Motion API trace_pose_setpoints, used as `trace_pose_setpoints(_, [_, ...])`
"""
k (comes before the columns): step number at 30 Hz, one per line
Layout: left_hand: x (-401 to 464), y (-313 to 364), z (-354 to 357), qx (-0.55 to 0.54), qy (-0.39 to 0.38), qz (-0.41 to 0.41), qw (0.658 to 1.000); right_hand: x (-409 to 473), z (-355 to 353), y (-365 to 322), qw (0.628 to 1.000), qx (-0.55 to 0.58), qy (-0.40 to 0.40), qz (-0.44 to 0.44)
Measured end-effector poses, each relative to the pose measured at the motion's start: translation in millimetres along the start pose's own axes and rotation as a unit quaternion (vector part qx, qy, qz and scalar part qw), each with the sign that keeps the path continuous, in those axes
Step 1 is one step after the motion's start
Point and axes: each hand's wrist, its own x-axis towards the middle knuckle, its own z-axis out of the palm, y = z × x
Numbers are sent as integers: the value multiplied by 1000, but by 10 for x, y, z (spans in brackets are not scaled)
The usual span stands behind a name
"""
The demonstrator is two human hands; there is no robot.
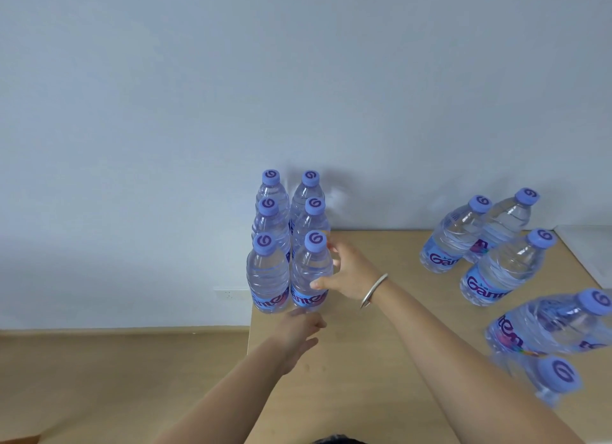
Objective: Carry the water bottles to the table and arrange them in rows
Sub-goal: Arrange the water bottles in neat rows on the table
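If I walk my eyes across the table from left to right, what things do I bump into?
Two neat rows of bottles at the table's left edge → right hand holding the nearest bottle in the right row → bracelet → loose standing bottles → bottles still in plastic wrap.

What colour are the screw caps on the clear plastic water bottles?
Light purple-blue, each with a darker purple swirl logo, clearest in the head view on the screw caps.

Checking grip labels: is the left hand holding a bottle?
No, the left hand lies open by the bottle the right hand grips.
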Motion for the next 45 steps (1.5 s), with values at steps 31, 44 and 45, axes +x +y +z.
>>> trace_pose_setpoints(31, [-447,-904,1381,389,-135,133,901,-2602,-632,659,914,65,353,186])
trace_pose_setpoints(44, [-599,-915,1711,292,-30,204,934,-2265,-1265,555,954,62,272,111])
trace_pose_setpoints(45, [-630,-855,1727,265,-36,229,936,-2206,-1313,451,956,67,270,99])
